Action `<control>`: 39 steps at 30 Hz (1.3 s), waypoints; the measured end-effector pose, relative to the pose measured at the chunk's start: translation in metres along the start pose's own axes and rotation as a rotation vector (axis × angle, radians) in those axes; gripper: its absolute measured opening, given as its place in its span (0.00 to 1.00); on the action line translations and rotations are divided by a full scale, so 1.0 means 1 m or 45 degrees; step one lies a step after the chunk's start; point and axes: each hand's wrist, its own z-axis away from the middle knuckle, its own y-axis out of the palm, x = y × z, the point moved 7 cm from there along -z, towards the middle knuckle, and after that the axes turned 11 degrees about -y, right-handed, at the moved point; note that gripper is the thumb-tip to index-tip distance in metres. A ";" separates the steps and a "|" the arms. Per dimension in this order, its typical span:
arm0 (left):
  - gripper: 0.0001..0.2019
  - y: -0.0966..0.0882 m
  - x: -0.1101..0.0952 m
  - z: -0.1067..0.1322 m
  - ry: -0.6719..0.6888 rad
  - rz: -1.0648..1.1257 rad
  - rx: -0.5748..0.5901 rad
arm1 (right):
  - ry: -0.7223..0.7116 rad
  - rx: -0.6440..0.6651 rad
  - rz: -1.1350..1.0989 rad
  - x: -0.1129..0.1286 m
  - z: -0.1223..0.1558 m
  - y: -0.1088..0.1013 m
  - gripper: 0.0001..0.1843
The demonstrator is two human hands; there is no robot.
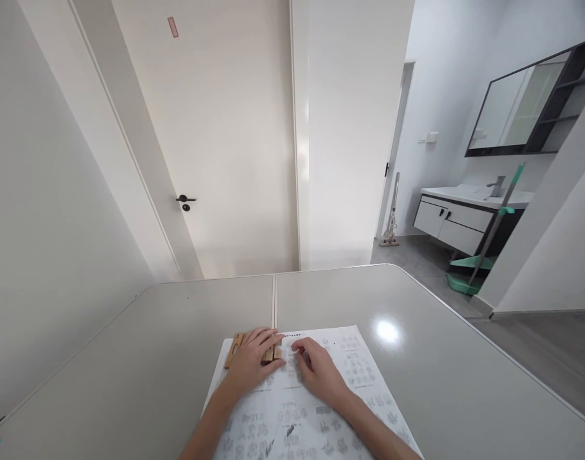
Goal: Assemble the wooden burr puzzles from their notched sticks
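Note:
A white printed sheet (321, 402) covered with small diagrams lies on the grey table (153, 358) in front of me. Several wooden pieces (236, 348) lie side by side at the sheet's far left corner. My left hand (254, 364) rests on top of them, fingers curled over the wood. My right hand (318, 370) lies just to the right on the paper, fingers bent with the tips touching the sheet; nothing shows in it.
The table has a seam (274, 300) down its middle and a rounded far right corner. Beyond stand a white door with a black handle (185, 200), a washbasin cabinet (460, 214), a mirror (517, 108), and a green broom and dustpan (469, 271) on the floor.

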 end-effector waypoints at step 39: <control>0.24 -0.036 0.052 0.010 -0.892 -0.409 0.055 | 0.072 0.044 -0.016 0.001 0.001 -0.003 0.11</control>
